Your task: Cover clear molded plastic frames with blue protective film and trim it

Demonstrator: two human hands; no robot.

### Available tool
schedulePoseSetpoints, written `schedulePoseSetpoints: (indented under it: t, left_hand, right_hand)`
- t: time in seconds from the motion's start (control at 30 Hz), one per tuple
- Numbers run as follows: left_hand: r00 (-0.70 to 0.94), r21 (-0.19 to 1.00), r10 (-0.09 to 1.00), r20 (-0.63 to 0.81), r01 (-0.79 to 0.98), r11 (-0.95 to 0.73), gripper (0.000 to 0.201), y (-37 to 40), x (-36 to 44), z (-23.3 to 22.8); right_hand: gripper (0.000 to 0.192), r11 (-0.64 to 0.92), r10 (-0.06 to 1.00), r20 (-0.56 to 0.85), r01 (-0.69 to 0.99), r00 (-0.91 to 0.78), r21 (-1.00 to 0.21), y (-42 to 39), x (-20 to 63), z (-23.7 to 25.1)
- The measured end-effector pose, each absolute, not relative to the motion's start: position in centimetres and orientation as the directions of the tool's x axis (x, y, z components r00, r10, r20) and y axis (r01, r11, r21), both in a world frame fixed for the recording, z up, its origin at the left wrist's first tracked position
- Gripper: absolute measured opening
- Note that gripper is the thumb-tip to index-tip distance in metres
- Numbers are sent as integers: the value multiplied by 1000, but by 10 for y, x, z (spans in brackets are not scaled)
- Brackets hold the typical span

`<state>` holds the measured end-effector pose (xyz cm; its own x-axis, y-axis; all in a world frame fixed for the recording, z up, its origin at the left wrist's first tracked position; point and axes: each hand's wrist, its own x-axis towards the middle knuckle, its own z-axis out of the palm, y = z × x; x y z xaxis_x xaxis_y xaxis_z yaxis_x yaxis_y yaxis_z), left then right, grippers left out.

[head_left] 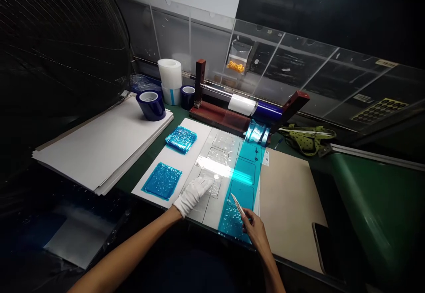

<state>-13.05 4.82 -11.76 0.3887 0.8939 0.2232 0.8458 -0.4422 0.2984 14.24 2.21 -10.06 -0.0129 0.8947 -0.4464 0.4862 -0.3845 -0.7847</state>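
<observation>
While the gloved left hand (194, 194) lies flat, fingers released, on the clear sheet (217, 160), the bare right hand (254, 230) pinches a thin blade (237, 204), whose tip rests on the blue film strip (244, 178) just ahead of it on the desk (149, 151).

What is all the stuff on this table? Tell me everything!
Tape rolls: two, dark blue, back left; the nearer one on the white boards.
White roll: one, back left.
White boards: stack, left.
Blue film pieces: two piles, on a white sheet.
Clear template: one, centre.
Blue film strip: one, running from the red dispenser.
Brown card: one, right.
Phone: one, dark, front right.
Left hand: white glove, flat on the template.
Right hand: bare, holding a blade over the strip.
</observation>
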Motion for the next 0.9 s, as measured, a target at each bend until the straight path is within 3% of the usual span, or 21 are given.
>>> schedulePoseSetpoints:
  t: [0.17,0.3,0.43,0.53,0.7,0.9]
  left_hand:
    - [420,243,883,207,853,-463,57,-12,-140,-128]
    - [428,232,888,166,859,-457,56,-44,-143,-137]
    - [395,241,911,118,879,-412,71,-57,-138,-129]
    - [263,236,961,85,932,-276,81,-64,-135,-115]
    - [-100,195,995,21,976,94,62,-40,-145,-108]
    - [-107,152,991,-78,981,118,35,-1,-160,-118]
  right_hand:
    - [57,-363,896,-443,526,-29,-769,12,144,-98]
    - [54,-289,910,-408,603,-68,-744,9,139,-105]
    - [43,-73,960,-247,737,-130,-672,11,135,-107]
    - [36,96,964,-160,839,-213,-536,17,124,-99]
    - [32,373,907,-105,895,-407,-245,40,83,-83]
    - [22,503,840,-141,850,-524,-158,71,27,-85]
